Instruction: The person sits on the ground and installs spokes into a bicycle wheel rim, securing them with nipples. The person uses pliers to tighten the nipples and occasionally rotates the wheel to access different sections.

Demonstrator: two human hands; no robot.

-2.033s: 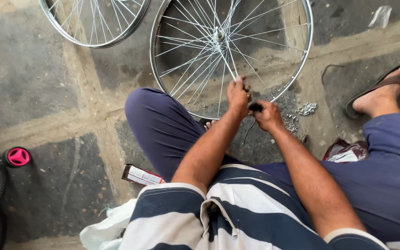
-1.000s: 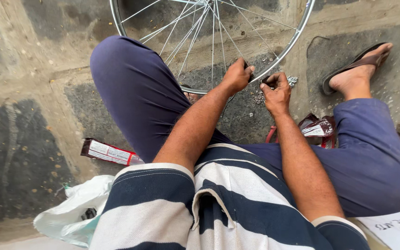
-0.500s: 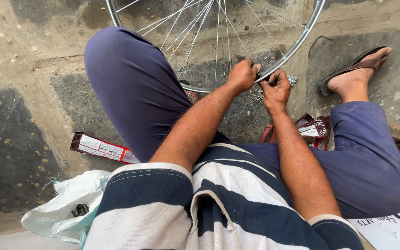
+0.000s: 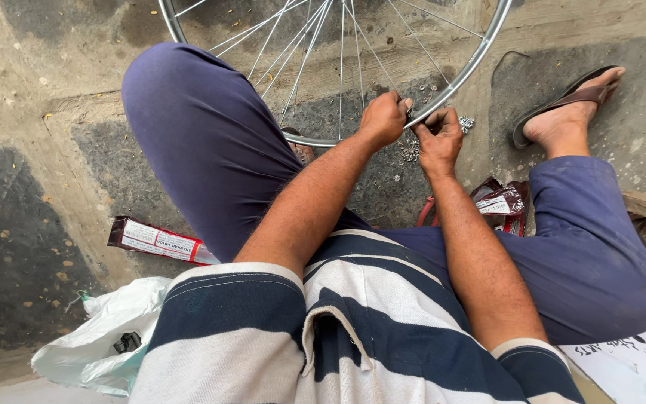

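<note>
Rough stone-slab floor point(image 4: 31, 135), grey patches with sandy joints. One shiny metal bicycle wheel rim point(image 4: 466, 69) with thin spokes lies at 12 o'clock. Left hand point(image 4: 383, 118) curled shut on the rim's near edge; right hand point(image 4: 438, 138) just beside it, fingers pinching something small, can't tell what. One flat red carton point(image 4: 160, 241) at 9 o'clock, one crumpled white plastic bag point(image 4: 95, 344) at 7, one brown sandal point(image 4: 562, 101) at 2.

The wheel rim point(image 4: 457, 78) was bright metal, smooth and glossy, and its thin spokes point(image 4: 342, 67) were shiny wire. The floor point(image 4: 31, 187) looked like rough, matt stone slabs, worn and speckled. Small metal bits point(image 4: 411, 147) glinted on it in a loose pile. The trousers point(image 4: 203, 150) were soft matt cloth, as was the striped shirt point(image 4: 353, 329). The bag point(image 4: 99, 344) was thin crinkled plastic, the packet point(image 4: 157, 241) glossy printed wrap, the sandal point(image 4: 562, 101) dull rubber.
</note>
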